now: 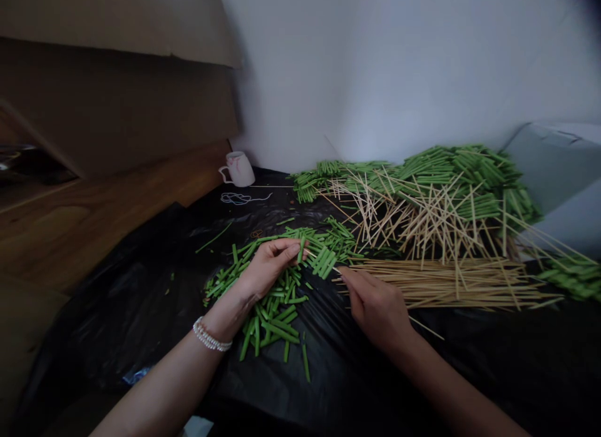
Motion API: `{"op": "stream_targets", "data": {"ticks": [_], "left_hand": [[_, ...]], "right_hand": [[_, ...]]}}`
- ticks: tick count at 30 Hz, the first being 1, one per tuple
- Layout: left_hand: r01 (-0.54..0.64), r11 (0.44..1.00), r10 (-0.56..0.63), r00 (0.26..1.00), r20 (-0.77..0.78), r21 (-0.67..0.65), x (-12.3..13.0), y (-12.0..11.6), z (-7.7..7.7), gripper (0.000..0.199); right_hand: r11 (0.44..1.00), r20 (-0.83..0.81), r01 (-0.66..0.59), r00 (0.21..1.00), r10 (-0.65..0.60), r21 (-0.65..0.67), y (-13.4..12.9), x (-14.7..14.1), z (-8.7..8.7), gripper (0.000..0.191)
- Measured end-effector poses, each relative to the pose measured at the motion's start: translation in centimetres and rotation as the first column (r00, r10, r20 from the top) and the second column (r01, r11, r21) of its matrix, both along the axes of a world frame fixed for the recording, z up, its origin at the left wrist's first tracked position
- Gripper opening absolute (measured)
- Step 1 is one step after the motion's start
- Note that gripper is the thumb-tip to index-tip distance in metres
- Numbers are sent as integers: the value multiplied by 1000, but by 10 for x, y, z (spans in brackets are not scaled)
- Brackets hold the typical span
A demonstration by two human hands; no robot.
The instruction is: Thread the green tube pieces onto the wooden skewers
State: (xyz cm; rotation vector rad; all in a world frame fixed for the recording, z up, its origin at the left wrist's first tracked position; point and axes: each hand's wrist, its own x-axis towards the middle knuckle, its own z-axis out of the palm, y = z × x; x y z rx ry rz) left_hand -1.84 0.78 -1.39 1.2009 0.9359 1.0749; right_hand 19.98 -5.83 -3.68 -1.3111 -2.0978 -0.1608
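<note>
My left hand (pixel 272 262) pinches a short cut piece of green stem (pixel 301 249) between thumb and fingers, at the pointed end of a thin wooden skewer. My right hand (pixel 375 305) is closed on the other end of that skewer. Several green pieces (pixel 323 262) sit side by side on the skewer between the two hands. Under and around my left hand lies a loose heap of cut green stems (pixel 277 324). Right beside my right hand is a bundle of bare wooden skewers (pixel 451 283), lying roughly parallel.
Filled skewers with green pieces (pixel 460 168) are piled along the wall, their sticks crossing toward me. A white mug (pixel 240 169) and a tangle of white string (pixel 236 199) sit at the back left. Black plastic sheeting (pixel 188 287) covers the surface. A cardboard box (pixel 122 99) stands at left.
</note>
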Motion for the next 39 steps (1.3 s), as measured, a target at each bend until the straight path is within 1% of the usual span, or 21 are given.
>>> {"op": "stream_targets", "data": {"ticks": [6,12,15,17,21,24,28,33,39], "left_hand": [[0,1000,0,1000,-16,27,-1,1,-2,24],[-42,996,52,990,-132,79,-1,-1,3,26],[-50,994,69,978,-198,100,0,-2,6,26],[-49,994,70,974,-216,101,1,-3,7,27],[-41,995,60,977,-205,95,3,-4,7,29],[-47,995,57,989,-134,83,3,-3,6,30],[-40,995,50,992,-115,87,1,-2,4,24],[12,999,-9,997,-73,44,-1,0,-2,23],[44,998,-38,993,-114,55,-2,-1,-3,24]], "right_hand": [[1000,-15,-8,1000,8,9,-1,-1,1,32],[1000,-5,0,1000,0,-26,-1,-1,1,32],[999,-7,1,1000,-1,-47,-1,-2,-1,34],[998,-1,6,1000,-6,-68,-1,-3,-2,34],[997,-38,-13,999,10,-79,-1,-3,-2,33],[998,-73,-26,997,22,-48,0,-2,0,31],[999,-89,-25,996,22,-29,-1,-2,0,30],[998,-112,-40,993,34,-54,-1,-3,-4,31],[996,-150,-61,987,51,-65,0,-4,-4,27]]}}
